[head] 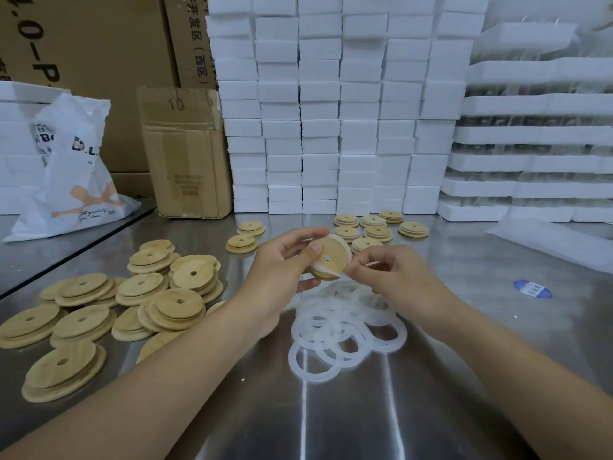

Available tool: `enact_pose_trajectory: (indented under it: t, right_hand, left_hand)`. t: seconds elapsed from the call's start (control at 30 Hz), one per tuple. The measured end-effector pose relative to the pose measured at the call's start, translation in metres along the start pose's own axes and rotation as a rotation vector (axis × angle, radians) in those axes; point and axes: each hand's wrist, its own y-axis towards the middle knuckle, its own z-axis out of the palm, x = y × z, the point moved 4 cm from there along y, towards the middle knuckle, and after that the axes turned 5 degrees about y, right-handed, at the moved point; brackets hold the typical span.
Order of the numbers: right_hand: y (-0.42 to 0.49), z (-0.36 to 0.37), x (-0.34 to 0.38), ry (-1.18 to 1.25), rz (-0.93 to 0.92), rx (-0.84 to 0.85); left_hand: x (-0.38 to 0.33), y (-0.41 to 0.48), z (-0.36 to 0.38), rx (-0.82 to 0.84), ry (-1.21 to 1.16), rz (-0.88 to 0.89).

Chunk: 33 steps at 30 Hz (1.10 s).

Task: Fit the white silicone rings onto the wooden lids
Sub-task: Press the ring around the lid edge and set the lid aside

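One lid gripped by left fingers | right fingers pinch ring, partly hidden behind lid

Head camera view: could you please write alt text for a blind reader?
The left hand holds a round wooden lid; the right hand pinches a white silicone ring onto its rim, above a steel table. Loose rings lie beneath, bare lids at left.
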Motion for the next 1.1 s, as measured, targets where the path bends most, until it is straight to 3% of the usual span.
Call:
enact_pose_trajectory:
  t: [0.1, 0.23, 0.53, 0.83, 1.1]
  right_hand:
    - [0.001, -0.001, 0.003, 0.079, -0.013, -0.057]
    - [0.0, 0.005, 0.005, 0.188, 0.033, 0.015]
    - [-0.002, 0.005, 0.007, 0.424, 0.08, -0.101]
    - [-0.004, 0.01, 0.006, 0.488, 0.081, -0.116]
    - [-0.004, 0.007, 0.007, 0.524, 0.131, -0.106]
  left_hand:
    - [-0.006, 0.001, -0.003, 0.046, 0.021, 0.028]
    - [-0.008, 0.001, -0.001, 0.068, 0.058, 0.072]
    - [-0.004, -0.003, 0.001, -0.066, 0.027, 0.0]
    - [0.001, -0.008, 0.013, 0.003, 0.119, -0.045]
    - [-0.002, -0.001, 0.001, -0.056, 0.19, -0.045]
